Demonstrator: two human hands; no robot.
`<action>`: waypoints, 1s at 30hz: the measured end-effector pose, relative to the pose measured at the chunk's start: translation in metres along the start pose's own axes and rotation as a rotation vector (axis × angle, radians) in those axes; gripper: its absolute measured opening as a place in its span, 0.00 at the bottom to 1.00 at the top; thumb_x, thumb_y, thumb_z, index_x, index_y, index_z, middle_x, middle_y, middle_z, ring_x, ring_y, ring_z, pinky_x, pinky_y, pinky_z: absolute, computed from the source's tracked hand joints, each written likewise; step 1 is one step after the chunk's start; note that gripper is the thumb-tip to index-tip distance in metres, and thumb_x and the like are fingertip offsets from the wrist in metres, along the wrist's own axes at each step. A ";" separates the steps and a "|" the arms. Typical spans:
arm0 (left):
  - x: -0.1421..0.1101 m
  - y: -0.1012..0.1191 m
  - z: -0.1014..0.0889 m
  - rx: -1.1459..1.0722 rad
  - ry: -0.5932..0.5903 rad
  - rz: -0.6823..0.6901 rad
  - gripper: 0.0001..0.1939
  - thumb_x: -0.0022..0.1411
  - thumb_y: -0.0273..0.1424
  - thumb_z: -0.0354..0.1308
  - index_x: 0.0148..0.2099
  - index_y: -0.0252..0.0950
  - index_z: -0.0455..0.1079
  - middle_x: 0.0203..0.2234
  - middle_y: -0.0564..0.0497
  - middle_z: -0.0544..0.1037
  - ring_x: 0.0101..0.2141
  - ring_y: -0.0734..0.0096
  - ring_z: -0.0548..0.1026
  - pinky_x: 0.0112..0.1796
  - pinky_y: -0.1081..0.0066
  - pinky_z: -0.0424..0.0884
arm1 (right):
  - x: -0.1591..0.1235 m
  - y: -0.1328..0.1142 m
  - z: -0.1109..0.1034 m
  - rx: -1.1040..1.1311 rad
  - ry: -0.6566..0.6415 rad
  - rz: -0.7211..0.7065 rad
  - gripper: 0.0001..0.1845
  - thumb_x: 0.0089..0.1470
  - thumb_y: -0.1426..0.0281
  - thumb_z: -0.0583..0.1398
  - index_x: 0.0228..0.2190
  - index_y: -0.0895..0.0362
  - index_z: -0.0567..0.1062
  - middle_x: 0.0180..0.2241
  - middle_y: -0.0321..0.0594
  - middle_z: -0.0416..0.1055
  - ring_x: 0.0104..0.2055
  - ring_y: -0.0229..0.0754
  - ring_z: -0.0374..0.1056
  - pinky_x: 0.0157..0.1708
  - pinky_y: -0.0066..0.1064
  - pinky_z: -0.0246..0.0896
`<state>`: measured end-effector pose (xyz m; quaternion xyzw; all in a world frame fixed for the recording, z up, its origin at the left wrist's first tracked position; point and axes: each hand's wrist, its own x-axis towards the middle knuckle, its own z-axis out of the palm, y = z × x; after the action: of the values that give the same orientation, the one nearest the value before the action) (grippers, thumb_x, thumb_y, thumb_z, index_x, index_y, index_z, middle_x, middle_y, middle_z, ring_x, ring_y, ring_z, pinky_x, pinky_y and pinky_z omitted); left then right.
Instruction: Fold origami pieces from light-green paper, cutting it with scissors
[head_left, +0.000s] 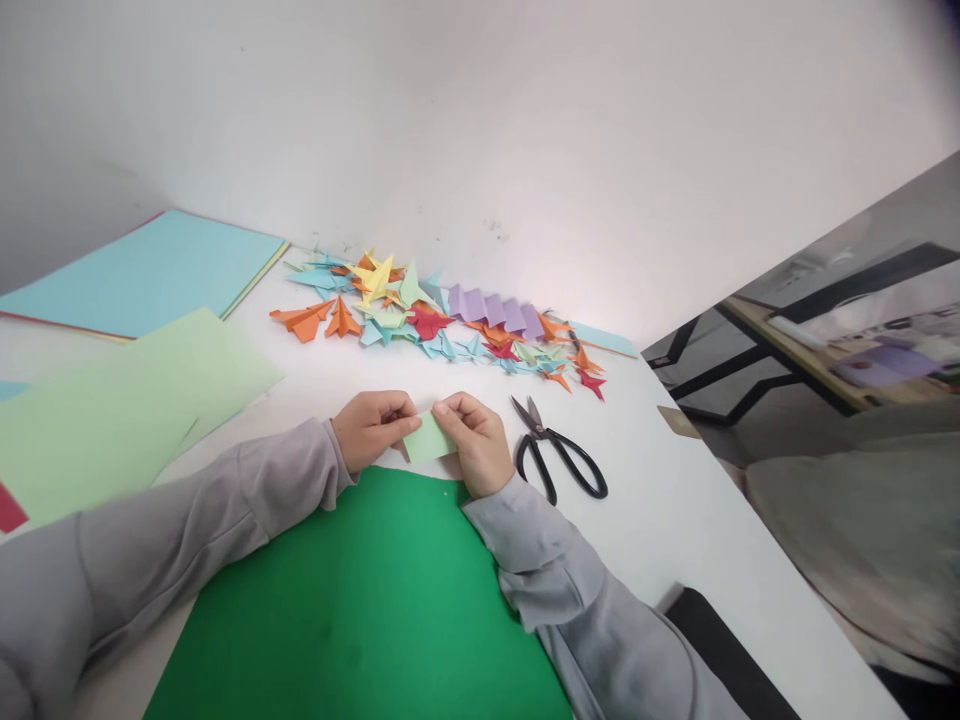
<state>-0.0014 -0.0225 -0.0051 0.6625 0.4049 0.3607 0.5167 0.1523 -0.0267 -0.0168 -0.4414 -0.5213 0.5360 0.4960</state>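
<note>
A small piece of light green paper is held up between both hands, just past the far edge of a green sheet. My left hand pinches its left edge between thumb and fingers. The right edge is gripped by my right hand, thumb toward me. Whether the paper is folded at its left side I cannot tell. To the right of my right hand, scissors with black handles lie on the table, blades slightly apart.
Folded paper planes in several colours are heaped along the wall, with a pleated purple strip among them. Light green sheets and a blue-topped paper stack lie at left. A black object is at lower right.
</note>
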 end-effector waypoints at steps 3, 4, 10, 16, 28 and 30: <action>0.001 -0.003 0.000 0.054 -0.014 0.060 0.10 0.51 0.34 0.52 0.23 0.32 0.62 0.15 0.57 0.61 0.19 0.79 0.60 0.22 0.76 0.57 | 0.000 -0.002 0.001 -0.090 -0.056 -0.023 0.14 0.42 0.59 0.62 0.19 0.58 0.68 0.13 0.27 0.56 0.16 0.29 0.48 0.17 0.24 0.41; 0.001 -0.003 -0.001 0.069 -0.021 0.082 0.10 0.51 0.33 0.52 0.22 0.32 0.62 0.14 0.58 0.59 0.19 0.80 0.58 0.22 0.76 0.55 | -0.001 -0.002 0.001 -0.109 -0.069 -0.024 0.15 0.41 0.59 0.62 0.18 0.58 0.67 0.12 0.27 0.55 0.16 0.29 0.47 0.17 0.24 0.40; 0.002 -0.002 -0.001 0.032 -0.045 0.081 0.11 0.50 0.33 0.53 0.21 0.32 0.61 0.14 0.59 0.57 0.19 0.80 0.55 0.22 0.76 0.53 | 0.000 -0.003 0.002 -0.071 -0.025 0.013 0.20 0.39 0.57 0.63 0.13 0.58 0.64 0.11 0.26 0.50 0.15 0.28 0.44 0.16 0.24 0.38; 0.000 -0.001 -0.001 -0.086 -0.031 -0.009 0.11 0.48 0.34 0.54 0.21 0.33 0.60 0.14 0.58 0.61 0.19 0.79 0.60 0.23 0.75 0.57 | 0.001 0.002 0.000 0.058 0.022 0.090 0.21 0.44 0.52 0.58 0.17 0.58 0.66 0.13 0.29 0.56 0.15 0.30 0.50 0.16 0.25 0.44; 0.001 -0.001 0.000 0.032 0.025 0.066 0.11 0.52 0.35 0.52 0.24 0.32 0.62 0.14 0.58 0.60 0.18 0.81 0.60 0.20 0.77 0.59 | -0.002 -0.005 0.001 -0.251 -0.082 -0.100 0.23 0.49 0.56 0.55 0.13 0.57 0.57 0.14 0.27 0.48 0.17 0.30 0.45 0.17 0.25 0.41; 0.002 -0.001 0.000 -0.029 0.052 0.018 0.12 0.52 0.36 0.53 0.25 0.32 0.62 0.15 0.58 0.62 0.17 0.80 0.63 0.19 0.77 0.63 | -0.002 -0.004 0.001 -0.265 -0.088 -0.122 0.23 0.49 0.56 0.55 0.14 0.57 0.58 0.14 0.27 0.49 0.18 0.30 0.45 0.17 0.25 0.42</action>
<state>-0.0009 -0.0210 -0.0058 0.6489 0.4069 0.3882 0.5124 0.1521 -0.0288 -0.0132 -0.4464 -0.6347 0.4502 0.4418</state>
